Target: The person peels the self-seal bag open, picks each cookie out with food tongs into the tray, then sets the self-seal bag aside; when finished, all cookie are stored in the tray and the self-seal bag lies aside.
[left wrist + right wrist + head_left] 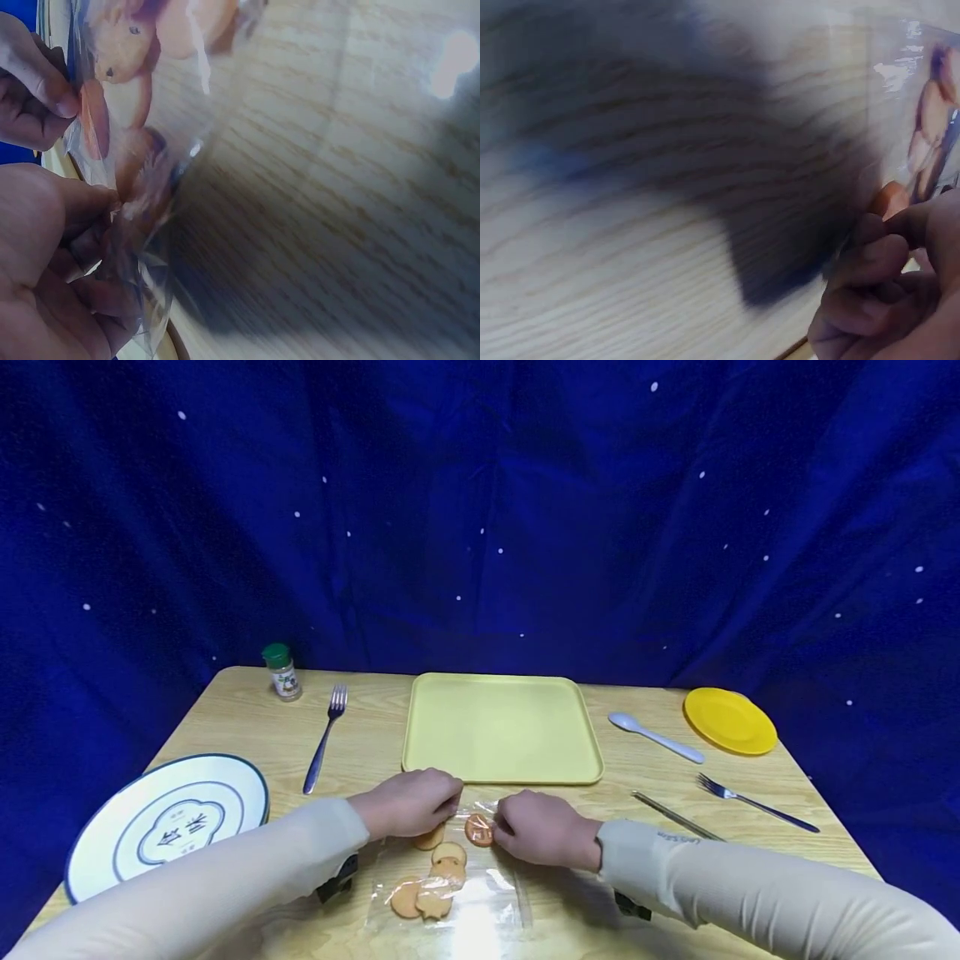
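A clear plastic bag [491, 893] with several round and shaped biscuits [448, 862] inside lies at the near middle of the table. My left hand [416, 802] pinches the bag's far edge at its left corner. On the other side, my right hand [542, 828] grips the same edge with curled fingers. One orange-brown biscuit [479, 830] sits in the bag right beside the right fingers. In the left wrist view, the film is bunched and creased at the left fingertips [105, 196]. The right wrist view shows thumb and fingers pressed together at the bag's edge.
A pale yellow tray [502, 731] lies just beyond the hands. To the left are a large white plate [123, 827], a fork [321, 752] and a green-capped shaker [282, 673]. At right lie a spoon [660, 739], a yellow plate [729, 721], another fork [765, 807] and a metal utensil [675, 817].
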